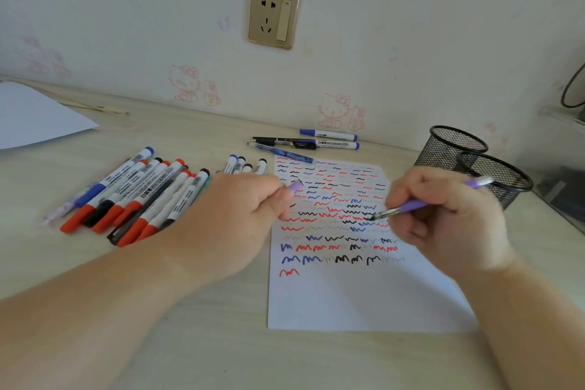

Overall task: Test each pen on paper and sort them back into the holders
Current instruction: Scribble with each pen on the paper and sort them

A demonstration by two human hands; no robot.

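Note:
A white sheet of paper (pixel 354 294) covered in red, blue and black squiggles lies on the desk. My right hand (pixel 449 218) grips a purple pen (pixel 411 206), its tip pointing left just over the squiggles. My left hand (pixel 240 215) pinches the purple cap (pixel 296 185) above the sheet's left edge. Two black mesh holders (pixel 493 174) stand at the right, behind my right hand. A row of whiteboard markers (pixel 136 196) with red, black and blue caps lies at the left.
Several more markers (pixel 245 165) lie behind my left hand, and others (pixel 316 144) rest near the wall above the sheet. A second white sheet (pixel 34 117) sits at the far left. A wall socket (pixel 273 16) is above the desk.

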